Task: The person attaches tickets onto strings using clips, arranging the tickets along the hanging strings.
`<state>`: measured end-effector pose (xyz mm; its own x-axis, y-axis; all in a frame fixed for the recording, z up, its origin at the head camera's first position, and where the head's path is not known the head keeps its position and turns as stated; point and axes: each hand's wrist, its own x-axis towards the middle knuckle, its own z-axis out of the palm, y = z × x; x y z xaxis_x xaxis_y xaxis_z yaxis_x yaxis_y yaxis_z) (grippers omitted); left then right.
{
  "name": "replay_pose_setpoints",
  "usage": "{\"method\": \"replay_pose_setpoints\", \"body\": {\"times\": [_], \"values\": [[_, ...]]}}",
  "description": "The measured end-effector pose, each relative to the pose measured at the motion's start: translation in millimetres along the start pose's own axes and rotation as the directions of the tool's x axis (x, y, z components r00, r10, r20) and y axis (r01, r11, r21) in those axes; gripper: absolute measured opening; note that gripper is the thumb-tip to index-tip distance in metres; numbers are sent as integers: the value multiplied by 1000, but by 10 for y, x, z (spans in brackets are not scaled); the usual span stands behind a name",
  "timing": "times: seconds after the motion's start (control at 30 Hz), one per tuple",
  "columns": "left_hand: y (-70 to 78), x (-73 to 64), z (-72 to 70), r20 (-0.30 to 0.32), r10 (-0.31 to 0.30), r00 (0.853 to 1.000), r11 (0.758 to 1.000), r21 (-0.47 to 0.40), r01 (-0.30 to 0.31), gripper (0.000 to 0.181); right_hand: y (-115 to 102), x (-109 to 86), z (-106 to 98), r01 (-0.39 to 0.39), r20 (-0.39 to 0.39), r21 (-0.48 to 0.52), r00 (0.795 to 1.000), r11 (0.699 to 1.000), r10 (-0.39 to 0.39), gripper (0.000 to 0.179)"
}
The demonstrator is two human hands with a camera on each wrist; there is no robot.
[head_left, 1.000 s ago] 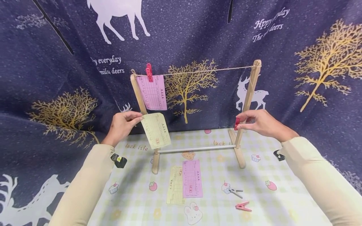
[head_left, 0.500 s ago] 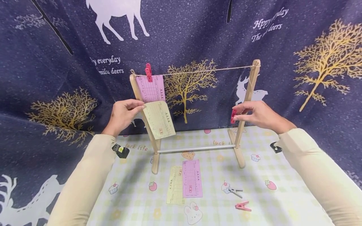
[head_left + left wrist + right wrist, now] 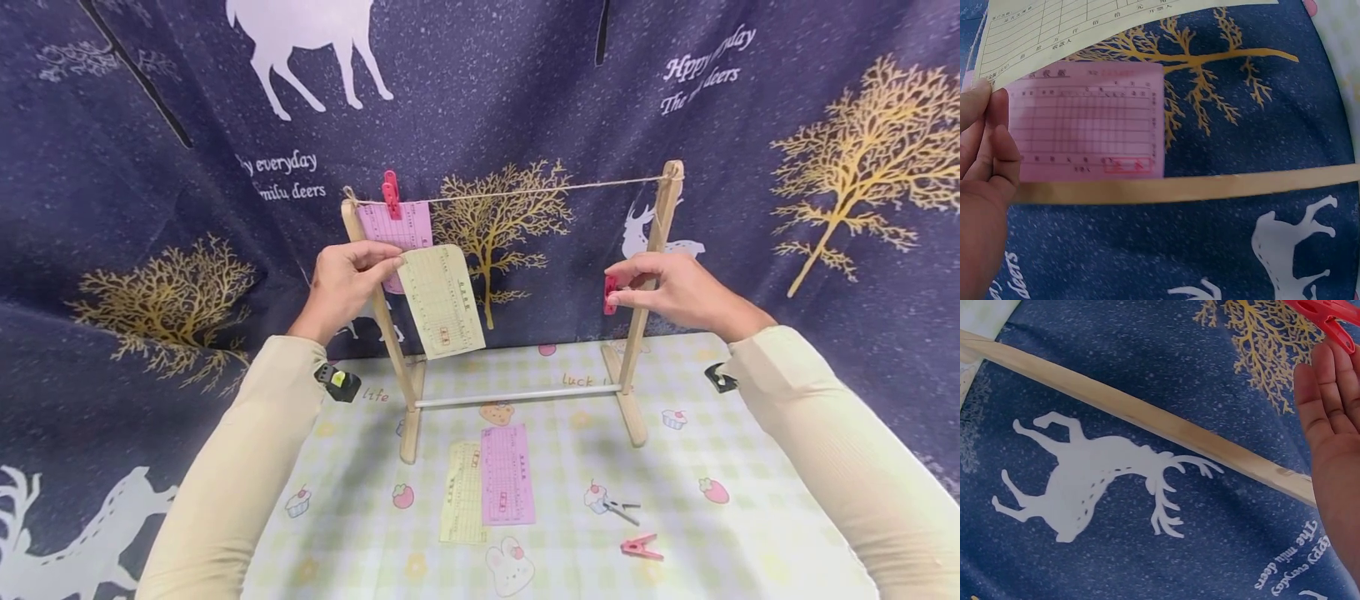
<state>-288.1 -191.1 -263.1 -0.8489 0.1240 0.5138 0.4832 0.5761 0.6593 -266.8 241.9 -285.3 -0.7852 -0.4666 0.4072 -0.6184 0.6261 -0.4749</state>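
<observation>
My left hand [image 3: 348, 279] pinches a yellow receipt slip [image 3: 442, 304] by its upper left corner, in front of the rack's left post. Behind it a pink receipt slip [image 3: 416, 221] hangs from the string [image 3: 517, 192], held by a red clothespin [image 3: 392, 196]; the yellow slip covers part of it. In the left wrist view the yellow slip [image 3: 1035, 37] overlaps the top of the pink slip [image 3: 1091, 125]. Before the right post, my right hand [image 3: 675, 287] pinches another red clothespin [image 3: 611, 295], whose edge shows in the right wrist view [image 3: 1329, 319].
A wooden rack [image 3: 663, 208] with a white crossbar [image 3: 525, 396] stands on the checked tablecloth [image 3: 337, 533]. Flat on the cloth lie a yellow slip [image 3: 462, 492], a pink slip [image 3: 508, 475], a grey clothespin [image 3: 622, 511] and a pink clothespin [image 3: 641, 547]. A dark blue curtain [image 3: 495, 83] hangs behind.
My left hand has risen and moved right with the yellow slip, which now covers part of the hanging pink slip. My right hand has lifted the red clothespin and shifted slightly left.
</observation>
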Motion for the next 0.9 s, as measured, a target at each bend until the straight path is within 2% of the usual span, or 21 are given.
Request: {"method": "replay_pose_setpoints", "body": {"times": [0.2, 0.37, 0.53, 0.73, 0.9], "values": [[99, 68, 28, -6, 18, 1000, 1000, -16, -18, 16, -70, 90, -31, -50, -6, 41, 999, 998, 50, 31], [181, 126, 45, -5, 19, 1000, 999, -42, -20, 17, -109, 213, -54, 32, -54, 5, 998, 999, -32, 29], [250, 193, 51, -7, 27, 1000, 1000, -12, -27, 17, -194, 345, -64, 102, -64, -13, 993, 995, -103, 25], [335, 286, 50, -25, 52, 998, 998, 24, -52, 15, -338, 482, -60, 115, -45, 6, 992, 993, -114, 24], [393, 352, 60, -38, 48, 998, 999, 16, -47, 15, -446, 592, -68, 102, -20, 25, 995, 994, -102, 25]]}}
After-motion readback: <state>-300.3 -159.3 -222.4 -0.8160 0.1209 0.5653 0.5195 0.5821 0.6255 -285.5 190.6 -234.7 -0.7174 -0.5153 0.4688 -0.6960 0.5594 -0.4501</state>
